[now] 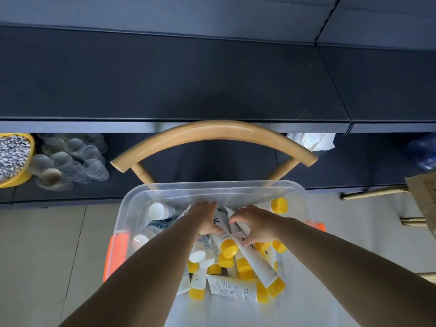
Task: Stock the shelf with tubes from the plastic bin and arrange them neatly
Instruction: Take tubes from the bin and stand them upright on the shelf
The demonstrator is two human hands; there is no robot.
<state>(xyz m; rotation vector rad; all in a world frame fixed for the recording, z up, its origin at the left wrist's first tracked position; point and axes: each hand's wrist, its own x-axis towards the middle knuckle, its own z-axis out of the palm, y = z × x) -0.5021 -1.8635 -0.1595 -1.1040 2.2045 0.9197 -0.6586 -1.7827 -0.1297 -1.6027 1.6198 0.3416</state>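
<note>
Tubes (258,260) are all still piled loose in the clear plastic bin (132,204), which sits on a wooden chair (212,132) right in front of the dark shelf (165,79). They're white with yellow caps, lying every which way. I can count roughly a dozen yellow caps, but some are buried so don't hold me to it. Mixed in on the left side of the bin are about four white-capped bottles (159,211). The tubes carry big black brush-style characters plus fine print on the back, all too blurry to read, so no brand from me.

Both hands are down in the pile. The left hand (207,218) lies on top of the tubes with thumb tucked against one with a yellow cap (228,247); whether its grip is actually closed round it I can't tell. The right hand (256,226) has its fingers curled around the long tube.

The bin has orange latches (116,251) on each side. On the lower shelf at left there's a yellow bowl (26,175) of silvery bits next to a bunch of clear plastic cups (77,161).
</note>
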